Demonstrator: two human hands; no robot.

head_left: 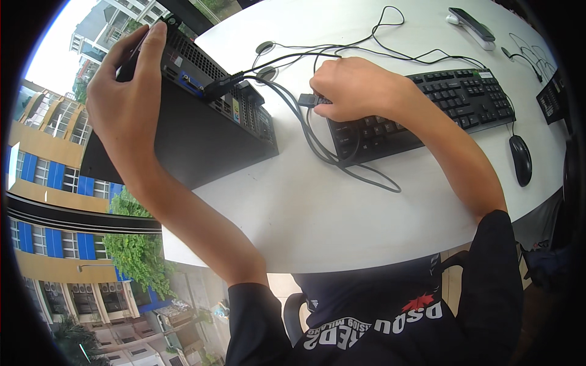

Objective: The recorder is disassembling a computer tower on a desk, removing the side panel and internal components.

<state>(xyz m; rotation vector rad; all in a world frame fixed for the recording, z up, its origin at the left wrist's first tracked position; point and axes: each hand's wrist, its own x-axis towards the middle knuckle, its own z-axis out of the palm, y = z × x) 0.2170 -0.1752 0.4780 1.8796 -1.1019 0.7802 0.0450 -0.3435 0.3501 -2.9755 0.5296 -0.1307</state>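
Note:
At the left of the white table stands a black desktop computer case (207, 137), its port side facing up and to the right. My left hand (131, 85) is closed over its far upper corner, thumb along the edge and fingers round the side. A thick black cable plug (221, 87) sits at the blue port on the case. Over the keyboard's left end, my right hand (357, 88) is closed around a dark cable connector (309, 100), whose blunt end points toward the case. The fingers beneath are partly hidden.
A black keyboard (455, 97) lies behind my right forearm, with a black mouse (520, 160) to its right. Loose black cables (323, 152) loop between case and keyboard. A phone (471, 24) rests at the far right. A window with buildings outside borders the left.

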